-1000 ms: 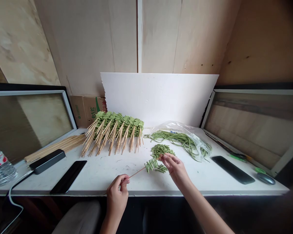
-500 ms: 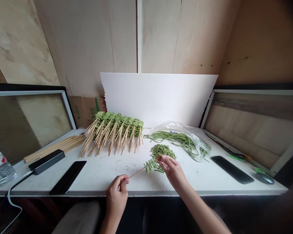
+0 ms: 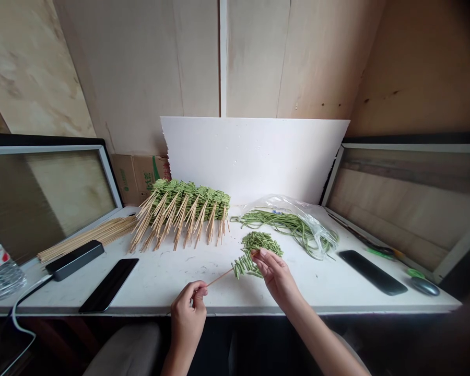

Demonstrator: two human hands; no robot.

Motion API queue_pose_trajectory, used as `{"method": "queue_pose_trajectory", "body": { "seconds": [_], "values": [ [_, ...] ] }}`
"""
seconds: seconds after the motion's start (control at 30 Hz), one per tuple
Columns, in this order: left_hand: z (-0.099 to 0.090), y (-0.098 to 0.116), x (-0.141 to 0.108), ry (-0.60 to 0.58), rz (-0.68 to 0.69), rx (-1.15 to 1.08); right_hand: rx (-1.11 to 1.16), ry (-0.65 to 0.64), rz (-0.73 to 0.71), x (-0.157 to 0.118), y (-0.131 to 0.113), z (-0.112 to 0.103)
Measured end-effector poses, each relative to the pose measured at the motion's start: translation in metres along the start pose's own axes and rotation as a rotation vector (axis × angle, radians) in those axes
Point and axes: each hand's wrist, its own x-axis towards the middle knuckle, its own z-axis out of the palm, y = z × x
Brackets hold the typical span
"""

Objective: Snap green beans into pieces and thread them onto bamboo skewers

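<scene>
My left hand (image 3: 188,304) is closed around the bare lower end of a thin bamboo skewer (image 3: 219,277), which slants up to the right. Short cut pieces of green long bean (image 3: 243,265) sit crosswise in a row along the skewer's upper part. At its far end my right hand (image 3: 276,274) pinches with thumb and fingertips; whether a bean piece is also between them is hidden. Just behind lies a heap of loose cut bean pieces (image 3: 261,241), partly covered by the threaded row and my right hand.
Finished bean skewers (image 3: 191,196) are stacked at the back left, beside a bundle of bare skewers (image 3: 97,235). Uncut long beans (image 3: 282,222) lie in a clear plastic bag (image 3: 315,227). A phone (image 3: 109,284), a black box (image 3: 75,259), a bottle (image 3: 2,271) and a mouse (image 3: 425,285) edge the table.
Both hands have shifted very slightly to the right together with the skewer. The grips look the same, and everything else stays in place.
</scene>
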Motion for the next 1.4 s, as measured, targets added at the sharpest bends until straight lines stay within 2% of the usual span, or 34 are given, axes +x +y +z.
{"method": "queue_pose_trajectory", "body": {
  "seconds": [0.6, 1.0, 1.2, 1.4],
  "values": [
    [-0.004, 0.006, 0.000, 0.014, 0.035, 0.027, -0.071, 0.045, -0.023, -0.001, 0.001, 0.001],
    [-0.004, 0.002, -0.002, 0.026, 0.060, 0.055, -0.146, 0.018, -0.059, -0.001, 0.003, -0.005],
    [-0.005, -0.003, 0.000, 0.046, 0.043, 0.047, -0.259, -0.029, -0.088, -0.005, -0.006, -0.001],
    [-0.005, 0.001, 0.000, 0.051, 0.072, 0.065, -0.280, 0.027, -0.086, -0.004, -0.006, -0.002]
  ]
}}
